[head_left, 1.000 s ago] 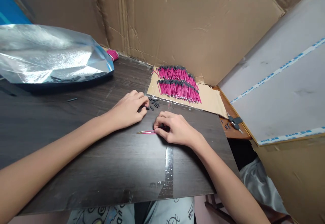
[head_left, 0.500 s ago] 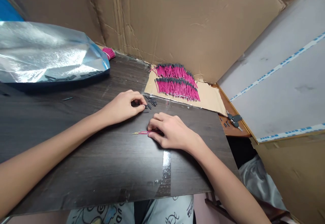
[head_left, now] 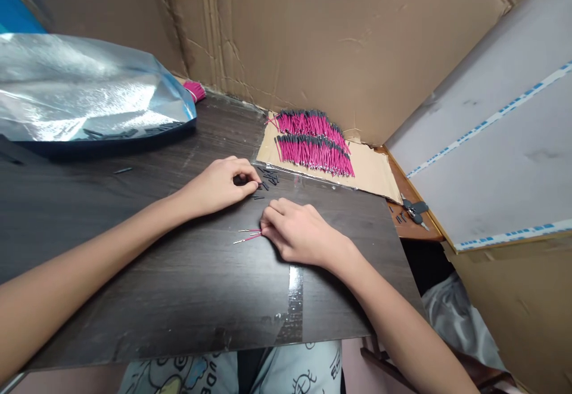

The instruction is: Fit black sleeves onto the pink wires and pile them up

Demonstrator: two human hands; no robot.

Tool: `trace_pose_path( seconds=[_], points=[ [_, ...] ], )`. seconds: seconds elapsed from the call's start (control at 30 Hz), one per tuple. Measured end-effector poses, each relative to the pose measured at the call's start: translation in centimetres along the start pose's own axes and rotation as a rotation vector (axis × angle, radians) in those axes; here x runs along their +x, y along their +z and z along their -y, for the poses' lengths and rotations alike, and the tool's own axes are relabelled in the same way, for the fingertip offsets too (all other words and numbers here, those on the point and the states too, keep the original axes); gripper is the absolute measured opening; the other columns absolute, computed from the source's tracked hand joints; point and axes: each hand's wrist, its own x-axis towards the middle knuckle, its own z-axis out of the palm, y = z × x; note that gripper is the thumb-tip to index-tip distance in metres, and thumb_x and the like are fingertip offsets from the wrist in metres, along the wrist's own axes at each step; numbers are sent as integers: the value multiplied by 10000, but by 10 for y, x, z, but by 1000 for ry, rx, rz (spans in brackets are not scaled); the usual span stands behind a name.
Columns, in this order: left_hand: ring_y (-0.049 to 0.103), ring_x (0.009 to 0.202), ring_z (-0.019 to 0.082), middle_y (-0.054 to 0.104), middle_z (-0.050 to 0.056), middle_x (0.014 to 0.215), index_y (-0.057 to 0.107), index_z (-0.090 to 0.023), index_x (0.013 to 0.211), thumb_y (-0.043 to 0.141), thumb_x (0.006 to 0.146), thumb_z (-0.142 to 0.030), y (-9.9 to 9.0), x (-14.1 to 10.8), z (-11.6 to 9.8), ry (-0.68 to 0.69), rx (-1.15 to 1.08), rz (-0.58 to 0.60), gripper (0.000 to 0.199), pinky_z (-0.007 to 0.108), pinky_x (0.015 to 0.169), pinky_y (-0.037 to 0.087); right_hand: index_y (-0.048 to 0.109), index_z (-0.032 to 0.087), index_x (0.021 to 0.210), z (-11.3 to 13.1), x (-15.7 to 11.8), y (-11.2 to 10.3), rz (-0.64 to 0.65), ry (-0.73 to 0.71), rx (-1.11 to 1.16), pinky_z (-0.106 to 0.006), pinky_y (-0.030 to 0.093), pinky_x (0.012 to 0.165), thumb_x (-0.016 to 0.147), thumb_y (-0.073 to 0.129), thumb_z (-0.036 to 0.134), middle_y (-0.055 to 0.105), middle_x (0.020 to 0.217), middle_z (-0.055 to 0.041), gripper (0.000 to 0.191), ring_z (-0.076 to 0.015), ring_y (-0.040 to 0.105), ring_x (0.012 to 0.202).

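My right hand (head_left: pixel 297 227) is closed on a few thin pink wires (head_left: pixel 250 237), whose bare metal ends fan out to the left just above the table. Up and to the left, my left hand (head_left: pixel 226 185) pinches at the edge of a small scatter of short black tubes (head_left: pixel 270 176); a dark tube seems to be between thumb and forefinger. Behind the hands, two rows of pink wires with black ends (head_left: pixel 315 154) lie on a flat cardboard piece (head_left: pixel 373 173).
A shiny silver bag (head_left: pixel 98 93) with black tubes at its mouth lies at the left, a pink wire bundle (head_left: pixel 195 90) behind it. One loose tube (head_left: pixel 123 170) is on the dark table (head_left: pixel 179 298). Keys (head_left: pixel 415 210) rest at the right. A cardboard wall (head_left: pixel 313 36) closes the back.
The wires in my right hand have spread apart at their metal ends. My left hand stays by the black tubes with its fingertips pinched. The view has shifted slightly.
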Motion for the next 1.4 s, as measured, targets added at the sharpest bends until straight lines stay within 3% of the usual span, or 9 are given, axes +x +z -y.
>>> trace_pose_path(
  seconds=[0.13,0.47,0.6,0.7,0.83,0.97,1.4],
  points=[
    [627,873,239,720,50,899,780,-222,827,605,828,-422,0,0,1,4,1,-1,265,364,848,445,598,195,1068,3,-1,-2,-18,-29,43,-332,325,651,1064,527,346,666,1086,-49,167,-184,568,994],
    [627,870,220,714,46,901,773,-206,860,578,843,-397,3,0,1,34,43,0,274,348,839,452,580,141,1068,11,2,9,-9,-78,-208,-362,288,595,1036,458,185,642,1077,-97,133,-212,538,976],
    [626,868,215,723,42,908,769,-205,851,583,848,-403,3,0,4,48,37,6,271,349,839,449,565,157,1062,10,3,8,-11,-55,-186,-359,321,612,1050,436,204,653,1097,-102,138,-215,542,1013],
    [627,864,210,725,40,913,763,-202,855,591,854,-404,3,1,7,71,18,21,265,347,835,450,544,180,1069,2,2,6,-92,35,-111,-347,347,629,1087,381,241,666,1099,-88,175,-206,563,1024],
    [624,855,198,715,29,901,759,-205,865,605,863,-392,4,0,7,117,9,4,243,342,835,450,518,204,1130,-16,1,7,-294,197,10,-332,425,715,1097,381,259,681,1134,-74,151,-199,602,1050],
    [627,869,195,707,25,906,766,-215,889,621,871,-389,5,-1,4,134,-9,-2,228,334,831,454,512,227,1155,-31,1,11,-418,232,119,-330,483,839,1066,459,237,682,1182,-57,105,-186,626,1078],
    [630,842,178,699,16,893,775,-220,892,638,870,-343,7,-3,3,112,-34,-38,186,320,807,458,542,228,1105,-33,1,14,-432,191,185,-321,500,808,1021,521,211,677,1039,-34,88,-175,632,956]
  ],
)
